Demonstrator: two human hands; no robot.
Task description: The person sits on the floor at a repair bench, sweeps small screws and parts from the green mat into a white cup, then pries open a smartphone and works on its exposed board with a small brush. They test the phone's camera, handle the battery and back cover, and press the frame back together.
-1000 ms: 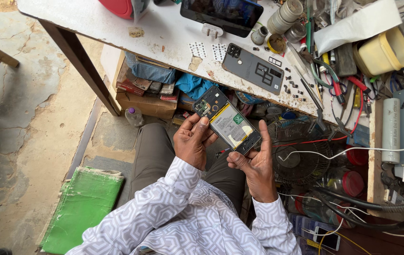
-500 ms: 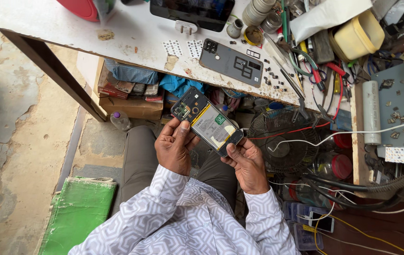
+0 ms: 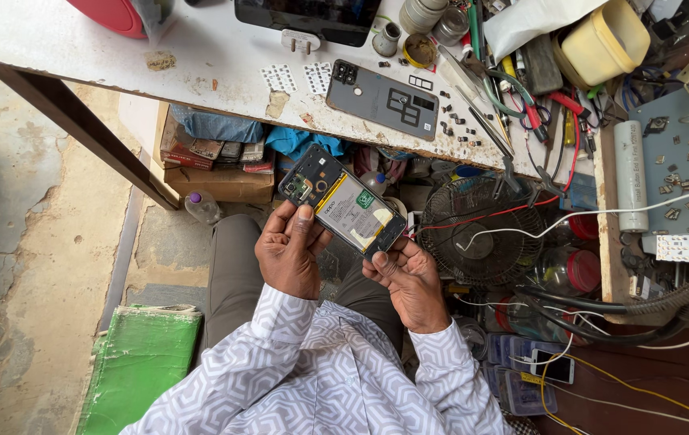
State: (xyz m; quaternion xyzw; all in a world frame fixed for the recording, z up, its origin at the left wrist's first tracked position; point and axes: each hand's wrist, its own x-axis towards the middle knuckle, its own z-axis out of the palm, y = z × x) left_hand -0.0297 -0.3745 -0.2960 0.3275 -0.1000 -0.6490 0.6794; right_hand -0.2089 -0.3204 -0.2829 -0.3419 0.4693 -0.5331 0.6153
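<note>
I hold an opened smartphone (image 3: pixel 343 201) over my lap, its back removed so the pale battery and dark circuit board show. My left hand (image 3: pixel 289 251) grips its upper end, thumb resting beside the battery. My right hand (image 3: pixel 407 280) supports the lower end from below, thumb against the bottom edge. The phone's grey back cover (image 3: pixel 382 99) lies on the white workbench (image 3: pixel 70 40) above my hands, with several small screws (image 3: pixel 451 122) scattered next to it.
Tweezers, screwdrivers and pliers (image 3: pixel 513 84) crowd the bench's right side, with a yellow tub (image 3: pixel 604 40) and a white cylinder (image 3: pixel 631 173). A small fan (image 3: pixel 473 234), wires and jars sit under the bench. A cardboard box (image 3: pixel 215 165) and green folder (image 3: pixel 139 370) lie left.
The view has drifted, so the bench and hands sit lower-left in frame. Both hands keep hold of the open phone; its angle has barely changed.
</note>
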